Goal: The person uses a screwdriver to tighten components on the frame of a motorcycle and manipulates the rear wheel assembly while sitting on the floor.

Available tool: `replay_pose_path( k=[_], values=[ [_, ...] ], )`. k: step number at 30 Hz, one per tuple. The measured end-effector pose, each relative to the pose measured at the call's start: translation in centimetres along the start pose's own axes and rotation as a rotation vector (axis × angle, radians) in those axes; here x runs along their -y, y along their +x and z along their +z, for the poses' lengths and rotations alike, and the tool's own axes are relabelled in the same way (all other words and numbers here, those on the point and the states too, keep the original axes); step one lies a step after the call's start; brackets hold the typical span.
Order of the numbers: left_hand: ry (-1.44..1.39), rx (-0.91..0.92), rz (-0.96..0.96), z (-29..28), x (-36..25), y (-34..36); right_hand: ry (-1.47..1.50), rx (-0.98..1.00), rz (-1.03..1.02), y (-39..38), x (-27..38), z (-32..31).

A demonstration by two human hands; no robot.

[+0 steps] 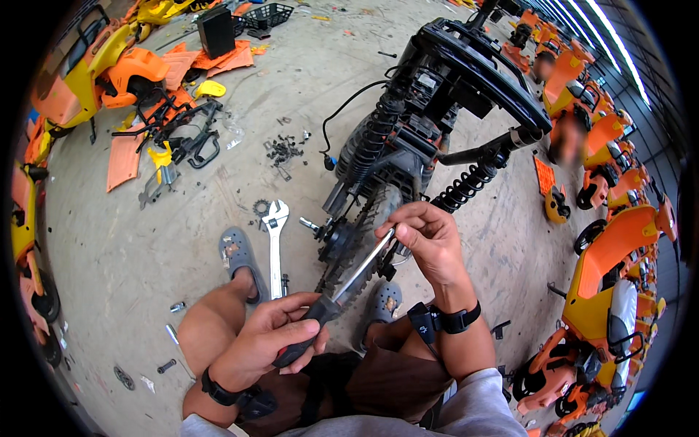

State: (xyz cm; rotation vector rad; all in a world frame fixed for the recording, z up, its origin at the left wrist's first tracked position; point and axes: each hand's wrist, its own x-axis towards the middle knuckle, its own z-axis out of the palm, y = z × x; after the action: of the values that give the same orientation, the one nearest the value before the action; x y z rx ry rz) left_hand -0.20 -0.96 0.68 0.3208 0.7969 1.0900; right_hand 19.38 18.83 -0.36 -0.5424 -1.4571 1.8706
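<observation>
My left hand (280,335) is wrapped round the black handle of a screwdriver (362,271). The bright shaft slants up to the right, over the rear tire (375,218) of a stripped scooter (429,102). At the far end of the shaft, the fingertips of my right hand (429,237) pinch the tip. Whether some small part sits there too is hidden by the fingers. Just ahead stands the scooter, its black frame bare, with a coil shock absorber (378,131) to the left and another shock absorber (466,186) to the right of the wheel.
An adjustable wrench (275,244) lies on the concrete beside my left clog (239,258). Beyond it are a heap of small bolts (284,151) and a black metal bracket (196,135). Orange and yellow scooters (608,291) line the right side; more scooter parts (135,73) lie at the far left.
</observation>
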Motion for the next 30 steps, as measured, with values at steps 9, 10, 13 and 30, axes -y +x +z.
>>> replay_pose_path(
  k=[9, 10, 13, 30],
  values=[
    [0.17, -0.023, 0.143, 1.2, 0.1, 0.3, 0.364, -0.008, 0.138, 0.1, -0.8, 0.1],
    [0.197, -0.047, 0.167, 1.6, 0.0, 0.5, 0.386, -0.038, 0.136, 0.5, -0.9, 0.5],
    [0.247, -0.085, 0.232, 3.1, -0.8, 1.8, 0.514, -0.13, 0.156, 1.9, -0.9, 1.4],
    [0.836, -0.321, 0.529, 8.2, -8.0, 11.2, 0.713, -0.368, -0.076, 10.5, 2.6, -1.4]
  ],
)
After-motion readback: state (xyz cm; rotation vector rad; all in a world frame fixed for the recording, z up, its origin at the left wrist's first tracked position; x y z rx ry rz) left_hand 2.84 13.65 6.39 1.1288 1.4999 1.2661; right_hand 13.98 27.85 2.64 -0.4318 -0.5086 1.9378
